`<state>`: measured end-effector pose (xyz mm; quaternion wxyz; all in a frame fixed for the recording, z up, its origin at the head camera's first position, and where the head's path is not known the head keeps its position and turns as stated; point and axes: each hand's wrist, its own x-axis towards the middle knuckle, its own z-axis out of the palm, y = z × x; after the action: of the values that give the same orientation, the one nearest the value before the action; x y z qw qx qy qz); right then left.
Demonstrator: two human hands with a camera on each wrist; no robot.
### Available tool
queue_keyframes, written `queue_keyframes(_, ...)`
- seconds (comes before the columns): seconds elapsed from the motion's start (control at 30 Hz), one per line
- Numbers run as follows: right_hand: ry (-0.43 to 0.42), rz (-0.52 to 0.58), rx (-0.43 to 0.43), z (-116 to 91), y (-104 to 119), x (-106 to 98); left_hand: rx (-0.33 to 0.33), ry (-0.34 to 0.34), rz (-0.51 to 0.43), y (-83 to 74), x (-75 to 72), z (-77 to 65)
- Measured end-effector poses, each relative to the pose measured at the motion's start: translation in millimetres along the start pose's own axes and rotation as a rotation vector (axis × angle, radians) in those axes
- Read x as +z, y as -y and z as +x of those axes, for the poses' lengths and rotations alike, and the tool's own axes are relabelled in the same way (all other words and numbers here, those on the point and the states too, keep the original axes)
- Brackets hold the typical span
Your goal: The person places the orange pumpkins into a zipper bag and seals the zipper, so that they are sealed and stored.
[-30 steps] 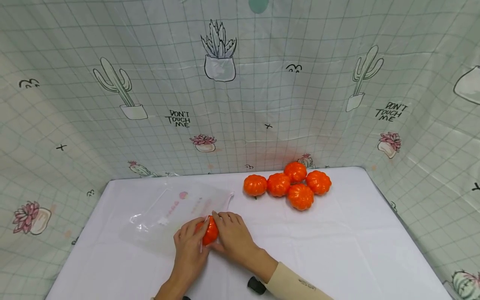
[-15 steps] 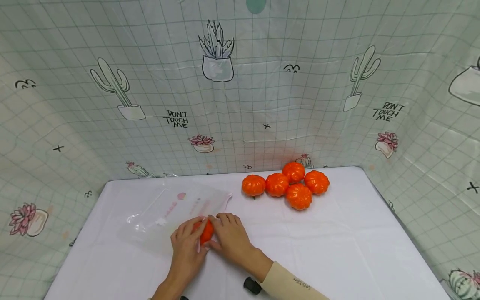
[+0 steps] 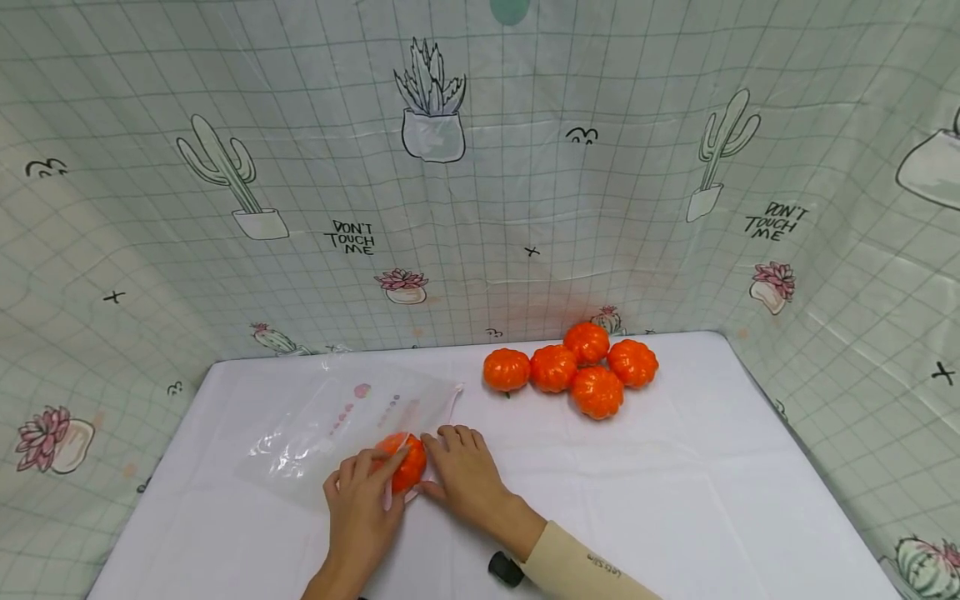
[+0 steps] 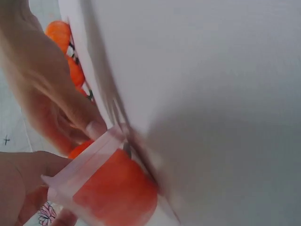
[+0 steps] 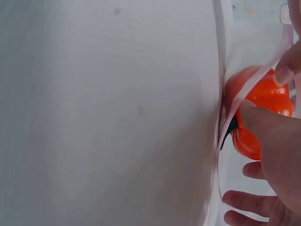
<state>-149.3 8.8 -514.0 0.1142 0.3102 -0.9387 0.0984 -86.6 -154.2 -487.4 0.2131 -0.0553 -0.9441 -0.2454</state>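
Observation:
A small orange pumpkin (image 3: 408, 468) with a dark stem sits halfway in the mouth of a clear plastic zip bag (image 3: 300, 433), which lies flat with pink print on it. My left hand (image 3: 363, 504) holds the bag's edge against the pumpkin, forefinger over the top. My right hand (image 3: 467, 471) grips the pumpkin's right side, its thumb (image 5: 251, 115) pressed on the orange skin. The bag's pale pink edge strip (image 4: 96, 157) crosses the pumpkin in the left wrist view. The pumpkin's far half shows dulled through the film.
Several more orange pumpkins (image 3: 554, 367) stand grouped at the back of the white table (image 3: 675, 500). A small black object (image 3: 506, 569) lies by the right sleeve. A grid-printed curtain (image 3: 480, 200) hangs behind and along both sides.
The pumpkin has shifted slightly left, further into the bag mouth. My left hand has moved left and down, uncovering more of it; my right hand follows a little leftward.

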Motion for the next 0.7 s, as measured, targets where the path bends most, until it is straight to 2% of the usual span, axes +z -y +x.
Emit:
queue_keyframes(0.2,0.023,-0.03,0.005,-1.1,-0.9,-0.4,-0.011,0.017,0.041,-0.3,-4.3,0.6)
queue_keyframes(0.47,0.053,-0.014,0.016,-2.5,-2.0,-1.6,-0.016,0.009,0.007,0.3,-4.1,1.2)
queue_keyframes(0.7,0.061,0.032,0.042,-5.6,-5.6,-17.5,-0.028,0.057,-0.078,3.2,-5.8,3.6)
